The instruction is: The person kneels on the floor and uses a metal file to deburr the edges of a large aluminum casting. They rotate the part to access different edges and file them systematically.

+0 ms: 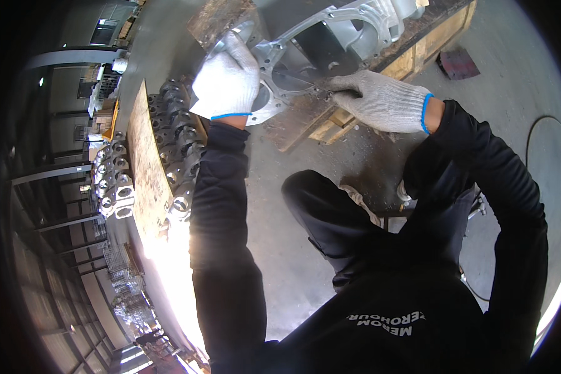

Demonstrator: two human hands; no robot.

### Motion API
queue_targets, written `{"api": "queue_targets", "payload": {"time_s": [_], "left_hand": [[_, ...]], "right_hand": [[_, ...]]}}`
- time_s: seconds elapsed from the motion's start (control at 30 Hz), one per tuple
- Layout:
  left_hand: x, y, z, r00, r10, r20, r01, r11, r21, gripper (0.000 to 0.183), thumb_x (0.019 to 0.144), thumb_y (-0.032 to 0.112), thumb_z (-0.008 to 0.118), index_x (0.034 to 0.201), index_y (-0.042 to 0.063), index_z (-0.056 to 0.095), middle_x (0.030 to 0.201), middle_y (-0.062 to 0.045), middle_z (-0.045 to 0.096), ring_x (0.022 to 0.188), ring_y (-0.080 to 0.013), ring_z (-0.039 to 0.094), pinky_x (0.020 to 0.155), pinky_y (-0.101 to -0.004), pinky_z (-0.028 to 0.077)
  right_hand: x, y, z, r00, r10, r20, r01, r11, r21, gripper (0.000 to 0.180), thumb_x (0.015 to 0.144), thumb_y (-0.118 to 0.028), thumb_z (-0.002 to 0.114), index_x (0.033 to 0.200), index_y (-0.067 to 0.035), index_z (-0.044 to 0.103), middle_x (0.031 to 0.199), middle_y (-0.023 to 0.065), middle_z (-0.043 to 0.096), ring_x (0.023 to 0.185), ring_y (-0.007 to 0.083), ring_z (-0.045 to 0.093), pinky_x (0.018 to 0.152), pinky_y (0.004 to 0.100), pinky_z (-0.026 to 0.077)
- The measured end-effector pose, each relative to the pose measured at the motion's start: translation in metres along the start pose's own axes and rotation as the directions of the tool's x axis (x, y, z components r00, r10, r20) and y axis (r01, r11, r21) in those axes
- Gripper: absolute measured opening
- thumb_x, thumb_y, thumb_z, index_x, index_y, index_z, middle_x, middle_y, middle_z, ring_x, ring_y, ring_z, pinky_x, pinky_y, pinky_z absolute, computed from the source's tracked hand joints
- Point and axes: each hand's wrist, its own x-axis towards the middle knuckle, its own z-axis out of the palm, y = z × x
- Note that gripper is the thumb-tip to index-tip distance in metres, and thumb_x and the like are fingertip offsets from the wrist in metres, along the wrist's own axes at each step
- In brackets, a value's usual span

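Observation:
A large silver metal casting (273, 51) with round openings and bolt holes lies on a wooden crate-like stand (406, 56) before me. My left hand (229, 77), in a white knit glove with a blue cuff edge, grips the casting's left end. My right hand (374, 98), gloved alike, is at the casting's near side with thumb and fingers pinched round a thin, dark, rod-like tool (294, 75). That tool reaches left across a round opening; its exact kind cannot be told.
Rows of machined metal castings (180, 126) stand at the left beside an upright wooden board (147, 173). A dark reddish sheet (459, 64) lies on the grey floor at the upper right. A thin hose or cable (528, 135) curves along the floor at the right.

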Motion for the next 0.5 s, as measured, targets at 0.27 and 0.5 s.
{"api": "queue_targets", "payload": {"time_s": [0.27, 0.5], "left_hand": [[0.001, 0.001, -0.013, 0.996, 0.061, 0.064, -0.044, 0.969, -0.243, 0.062, 0.108, 0.044, 0.041, 0.079, 0.004, 0.077, 0.077, -0.027, 0.07, 0.074, -0.0479, 0.07, 0.072, -0.0549, 0.057], [0.001, 0.008, -0.008, 0.998, 0.004, 0.059, 0.009, 0.975, -0.222, 0.06, 0.107, 0.045, 0.043, 0.079, 0.005, 0.078, 0.075, -0.026, 0.07, 0.072, -0.0466, 0.07, 0.07, -0.0527, 0.058]], "right_hand": [[0.041, -0.025, -0.044, 0.946, 0.148, 0.29, -0.114, 0.985, -0.132, 0.053, 0.11, -0.031, 0.043, 0.158, -0.009, 0.043, 0.063, 0.0009, 0.056, 0.045, 0.0116, 0.058, 0.04, 0.0269, 0.052], [0.022, -0.018, -0.005, 0.972, 0.193, 0.131, -0.213, 0.963, 0.163, 0.054, 0.11, -0.031, 0.045, 0.157, -0.003, 0.043, 0.066, 0.0069, 0.063, 0.048, 0.0151, 0.063, 0.046, 0.0293, 0.055]]}}
